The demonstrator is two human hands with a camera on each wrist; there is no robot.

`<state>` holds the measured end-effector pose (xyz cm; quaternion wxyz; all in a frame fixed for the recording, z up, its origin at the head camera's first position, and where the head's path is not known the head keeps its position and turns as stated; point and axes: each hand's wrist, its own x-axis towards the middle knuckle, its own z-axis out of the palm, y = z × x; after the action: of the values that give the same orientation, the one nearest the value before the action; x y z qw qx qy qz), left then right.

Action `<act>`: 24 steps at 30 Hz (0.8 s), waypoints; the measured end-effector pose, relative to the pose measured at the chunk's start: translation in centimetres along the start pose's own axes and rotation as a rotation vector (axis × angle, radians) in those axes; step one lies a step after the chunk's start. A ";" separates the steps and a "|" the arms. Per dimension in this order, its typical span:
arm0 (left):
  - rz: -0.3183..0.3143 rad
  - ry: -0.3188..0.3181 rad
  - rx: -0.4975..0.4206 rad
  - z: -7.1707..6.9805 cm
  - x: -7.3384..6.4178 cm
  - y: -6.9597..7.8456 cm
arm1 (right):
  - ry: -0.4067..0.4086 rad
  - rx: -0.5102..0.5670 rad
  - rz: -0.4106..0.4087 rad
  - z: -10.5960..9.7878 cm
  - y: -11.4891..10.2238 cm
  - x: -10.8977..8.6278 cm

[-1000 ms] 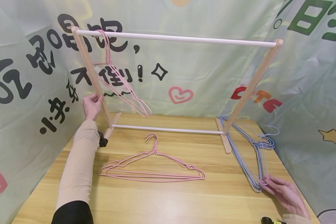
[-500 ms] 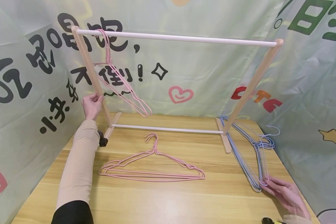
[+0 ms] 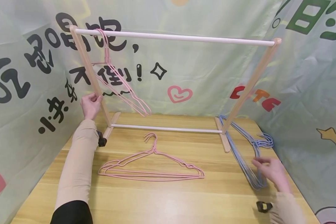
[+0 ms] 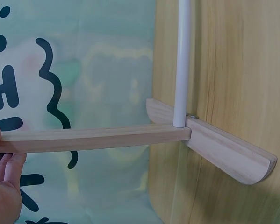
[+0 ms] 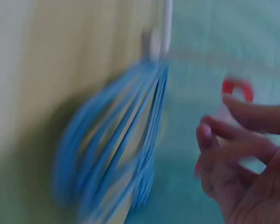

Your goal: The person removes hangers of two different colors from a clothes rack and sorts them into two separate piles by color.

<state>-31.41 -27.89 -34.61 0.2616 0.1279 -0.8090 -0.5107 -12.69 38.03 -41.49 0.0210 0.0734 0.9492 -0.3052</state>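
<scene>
My left hand grips the left wooden post of the garment rack partway up, thumb on one side and fingers on the other. At the table's right side, blue wire hangers lie stacked beside the rack's right foot. Above their near part is my right hand, its fingers loosely bent. In the right wrist view, thumb and fingers are apart with nothing between them, and the blue hangers are blurred off to the side. Several pink hangers lie on the table in front of the rack.
Pink hangers hang near the left end of the white top rail. A white lower bar joins the wooden feet. Printed cloth encloses the wooden table at the back and sides.
My right hand has let go of the top blue hanger's corner and moved up and left. That hanger's raised hook no longer stands out from the stack. My left hand keeps its grip.
</scene>
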 end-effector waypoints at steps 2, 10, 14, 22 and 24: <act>-0.002 -0.009 0.004 0.0 0.0 0.0 | -0.052 0.077 -0.104 1.0 -2.9 1.3; -0.001 -0.012 0.023 -0.2 0.3 -0.1 | -0.249 0.333 -0.600 5.7 -17.9 7.4; 0.008 0.003 0.048 -0.4 0.3 -0.2 | -0.319 0.466 -0.692 7.6 -27.1 9.4; 0.022 0.011 0.056 -0.1 0.4 -0.4 | -0.494 0.783 -0.608 9.4 -37.9 10.9; 0.022 0.015 0.049 0.1 0.5 -0.4 | -0.549 0.816 -0.582 9.7 -39.0 11.0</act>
<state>-31.89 -28.26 -34.83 0.2701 0.1292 -0.8207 -0.4867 -29.53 2.48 -27.87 0.1520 -0.2709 0.6954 -0.6480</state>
